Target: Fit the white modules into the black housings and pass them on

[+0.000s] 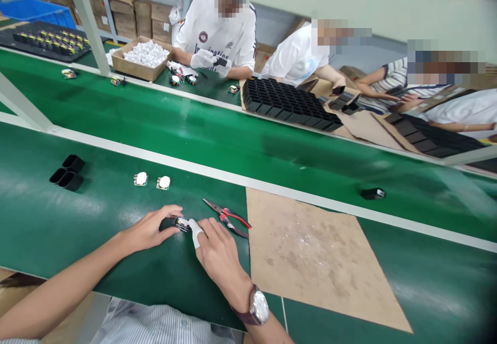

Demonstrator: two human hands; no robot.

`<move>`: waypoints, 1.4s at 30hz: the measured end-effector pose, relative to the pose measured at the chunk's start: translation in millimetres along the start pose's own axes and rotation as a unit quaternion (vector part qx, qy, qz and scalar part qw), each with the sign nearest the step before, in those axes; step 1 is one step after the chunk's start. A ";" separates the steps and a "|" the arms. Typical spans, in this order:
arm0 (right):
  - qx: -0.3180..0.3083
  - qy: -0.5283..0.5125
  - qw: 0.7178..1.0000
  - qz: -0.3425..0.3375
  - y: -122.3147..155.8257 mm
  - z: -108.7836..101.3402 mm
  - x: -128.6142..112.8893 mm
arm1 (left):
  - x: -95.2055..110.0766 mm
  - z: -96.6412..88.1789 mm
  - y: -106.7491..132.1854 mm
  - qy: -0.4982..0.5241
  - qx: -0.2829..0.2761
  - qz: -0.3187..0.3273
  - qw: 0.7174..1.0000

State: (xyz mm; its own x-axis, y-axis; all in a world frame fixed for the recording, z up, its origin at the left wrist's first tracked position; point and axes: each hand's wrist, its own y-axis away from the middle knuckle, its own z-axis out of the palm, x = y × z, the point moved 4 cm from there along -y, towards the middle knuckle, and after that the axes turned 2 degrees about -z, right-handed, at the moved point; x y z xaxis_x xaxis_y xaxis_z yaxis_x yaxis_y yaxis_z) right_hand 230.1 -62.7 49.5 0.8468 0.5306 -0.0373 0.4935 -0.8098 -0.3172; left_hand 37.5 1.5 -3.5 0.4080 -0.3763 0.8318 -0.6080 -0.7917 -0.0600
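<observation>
My left hand (153,228) is closed around a black plastic housing (166,224), which lies on its side just above the green bench. A small circuit board (181,224) shows at the housing's open right end. My right hand (215,243), with a white finger cot (195,232) on one finger, presses at that board; its fingertips are partly hidden. Beyond my right hand lie red-handled long-nose pliers (229,217). Two circuit boards with white round tops, one on the left (141,178) and one on the right (163,183), rest past my left hand.
Three black housings (69,172) stand at the left. A cardboard sheet (306,251) lies to the right of the pliers. A green conveyor belt (217,137) runs beyond a pale rail, carrying a black unit (373,194). Several co-workers sit across it, near a box of white parts (142,59).
</observation>
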 end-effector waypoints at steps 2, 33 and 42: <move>0.000 0.009 1.000 -0.001 -1.5 0.8 -0.6 | -0.7 0.6 0.3 -0.001 -0.004 -0.002 1.000; 0.020 -0.038 0.994 0.102 33.7 15.3 27.9 | 16.1 -0.9 0.7 -0.092 0.015 0.126 0.988; -0.004 -0.028 0.996 0.090 18.5 21.3 24.5 | 21.2 0.2 4.8 -0.115 0.039 0.198 0.973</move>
State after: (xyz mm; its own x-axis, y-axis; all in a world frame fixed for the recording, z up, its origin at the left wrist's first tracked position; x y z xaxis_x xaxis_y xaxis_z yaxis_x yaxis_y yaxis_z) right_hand 255.7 -59.3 22.5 0.9096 0.3890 -0.1458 0.3357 -0.8950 -0.2938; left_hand 43.4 -10.4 13.7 0.3006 -0.7496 0.5898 -0.6987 -0.5940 -0.3988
